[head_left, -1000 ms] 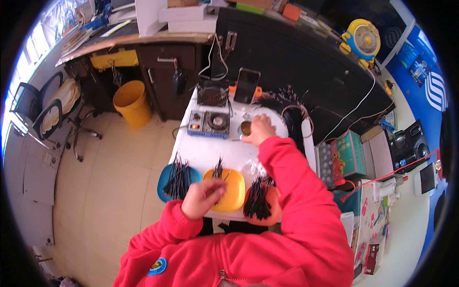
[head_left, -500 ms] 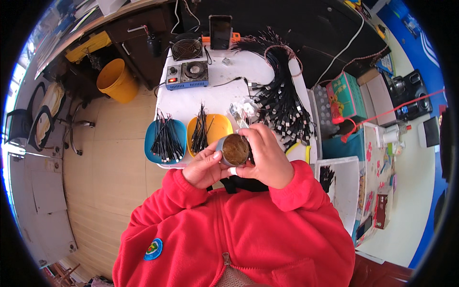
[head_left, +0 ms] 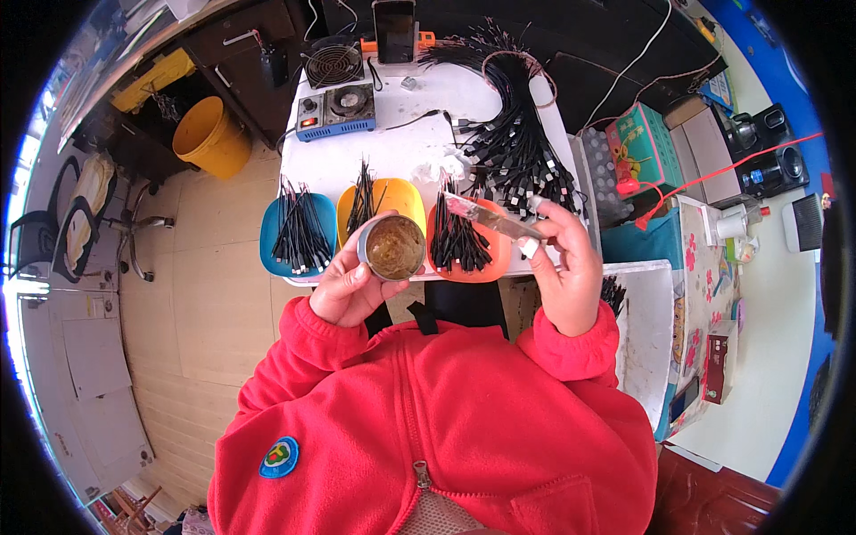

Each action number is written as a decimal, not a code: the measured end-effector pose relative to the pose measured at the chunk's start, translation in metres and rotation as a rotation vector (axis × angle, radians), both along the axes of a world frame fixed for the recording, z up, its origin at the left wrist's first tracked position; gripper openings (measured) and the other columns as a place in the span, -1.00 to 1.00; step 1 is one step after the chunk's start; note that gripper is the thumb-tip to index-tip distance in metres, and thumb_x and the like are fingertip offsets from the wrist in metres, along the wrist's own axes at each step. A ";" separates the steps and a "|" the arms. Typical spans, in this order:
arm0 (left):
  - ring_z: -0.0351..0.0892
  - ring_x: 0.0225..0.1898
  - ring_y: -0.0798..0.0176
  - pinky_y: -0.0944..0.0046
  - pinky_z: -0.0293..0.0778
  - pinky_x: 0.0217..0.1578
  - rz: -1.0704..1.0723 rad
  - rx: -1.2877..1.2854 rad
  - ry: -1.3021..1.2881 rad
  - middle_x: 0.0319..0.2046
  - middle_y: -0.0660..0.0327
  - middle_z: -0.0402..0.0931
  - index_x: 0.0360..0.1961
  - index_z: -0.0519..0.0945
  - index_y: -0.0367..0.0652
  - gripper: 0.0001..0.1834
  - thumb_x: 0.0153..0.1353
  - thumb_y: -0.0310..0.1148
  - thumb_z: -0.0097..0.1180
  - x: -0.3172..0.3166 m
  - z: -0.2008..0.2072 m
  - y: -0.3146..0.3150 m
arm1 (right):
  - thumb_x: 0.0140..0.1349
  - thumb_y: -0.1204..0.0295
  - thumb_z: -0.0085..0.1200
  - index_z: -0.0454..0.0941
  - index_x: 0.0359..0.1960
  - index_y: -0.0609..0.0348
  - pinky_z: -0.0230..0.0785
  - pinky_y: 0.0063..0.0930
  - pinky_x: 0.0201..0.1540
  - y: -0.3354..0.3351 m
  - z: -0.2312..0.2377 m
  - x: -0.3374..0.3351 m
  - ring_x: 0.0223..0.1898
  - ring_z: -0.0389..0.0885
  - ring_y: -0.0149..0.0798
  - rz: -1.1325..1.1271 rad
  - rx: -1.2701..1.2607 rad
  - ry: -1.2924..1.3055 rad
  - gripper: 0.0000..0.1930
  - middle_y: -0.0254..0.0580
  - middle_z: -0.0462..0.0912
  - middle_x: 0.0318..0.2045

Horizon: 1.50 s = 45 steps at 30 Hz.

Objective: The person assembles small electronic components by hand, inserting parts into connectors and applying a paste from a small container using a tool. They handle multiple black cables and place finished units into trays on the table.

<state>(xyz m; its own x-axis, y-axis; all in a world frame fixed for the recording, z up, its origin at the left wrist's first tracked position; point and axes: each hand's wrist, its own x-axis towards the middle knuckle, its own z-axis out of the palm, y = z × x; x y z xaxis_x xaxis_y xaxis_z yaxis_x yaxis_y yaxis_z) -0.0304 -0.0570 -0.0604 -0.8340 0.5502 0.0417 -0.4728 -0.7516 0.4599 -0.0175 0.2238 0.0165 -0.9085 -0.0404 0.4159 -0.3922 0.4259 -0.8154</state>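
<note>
1. Fingers of the left hand (head_left: 341,283) clasped the tin (head_left: 363,245) near the yellow tray (head_left: 406,192); tilting risked spillage.
2. Right hand (head_left: 571,266) pinched a metal strip (head_left: 492,217); slackness could drop it onto cables (head_left: 464,251).

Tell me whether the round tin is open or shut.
Open: the tin, in the left hand, shows its brown contents uncovered.

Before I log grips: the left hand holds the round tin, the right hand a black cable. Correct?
No: the head view shows the right hand holding a flat metal blade, not a cable. The left hand does hold the round tin.
</note>
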 end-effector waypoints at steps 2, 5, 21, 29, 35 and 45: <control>0.41 0.20 -0.06 0.07 0.46 0.13 0.023 -0.042 -0.009 0.24 0.06 0.30 0.41 0.07 -0.08 -0.08 0.09 -0.37 0.34 0.000 0.006 -0.001 | 0.23 0.65 0.14 0.46 -0.01 0.35 0.35 -0.63 -0.15 0.005 0.002 0.002 -0.23 0.48 -0.51 -0.029 -0.002 -0.057 -0.71 -0.33 0.55 -0.22; 0.42 0.18 -0.19 0.05 0.49 0.09 0.109 -0.049 0.048 0.26 -0.13 0.26 0.42 0.08 -0.04 -0.05 0.05 -0.36 0.37 0.002 0.007 0.003 | 0.19 0.61 0.21 0.49 -0.16 0.35 0.37 -0.65 -0.20 0.006 0.007 0.005 -0.28 0.51 -0.51 0.051 -0.423 -0.142 -0.79 -0.32 0.57 -0.29; 0.32 0.28 -0.10 -0.11 0.34 0.23 0.175 -0.115 0.138 0.25 -0.14 0.26 0.38 0.09 -0.15 -0.02 -0.05 -0.52 0.40 0.002 0.002 0.002 | 0.31 0.50 0.11 0.43 -0.25 0.26 0.53 -0.62 -0.28 -0.050 0.011 -0.010 -0.40 0.59 -0.51 0.306 -0.633 -0.507 -0.88 -0.27 0.61 -0.39; 0.39 0.23 -0.10 -0.03 0.49 0.11 0.190 -0.123 0.155 0.24 -0.11 0.28 0.39 0.05 -0.16 0.01 -0.04 -0.46 0.41 0.003 0.001 0.006 | 0.30 0.56 0.10 0.44 -0.21 0.35 0.49 -0.59 -0.25 -0.052 0.015 -0.006 -0.34 0.57 -0.50 0.223 -0.499 -0.280 -0.88 -0.26 0.56 -0.38; 0.47 0.15 -0.13 0.04 0.59 0.02 0.072 -0.076 0.078 0.21 -0.04 0.31 0.39 0.05 -0.17 -0.03 0.05 -0.29 0.39 0.004 0.007 0.001 | 0.11 0.61 0.20 0.55 -0.27 0.27 0.43 -0.57 -0.29 -0.037 0.030 -0.025 -0.35 0.59 -0.29 0.455 0.023 0.284 -0.84 -0.14 0.60 -0.33; 0.53 0.05 -0.25 0.03 0.61 -0.03 0.013 0.008 0.075 0.21 -0.08 0.32 0.39 0.05 -0.19 -0.11 0.15 -0.25 0.30 0.006 0.005 0.000 | -0.21 0.69 0.27 0.58 -0.33 0.19 0.49 -0.49 -0.40 -0.051 0.023 -0.037 -0.40 0.62 -0.21 0.493 0.122 0.458 -0.68 -0.17 0.62 -0.37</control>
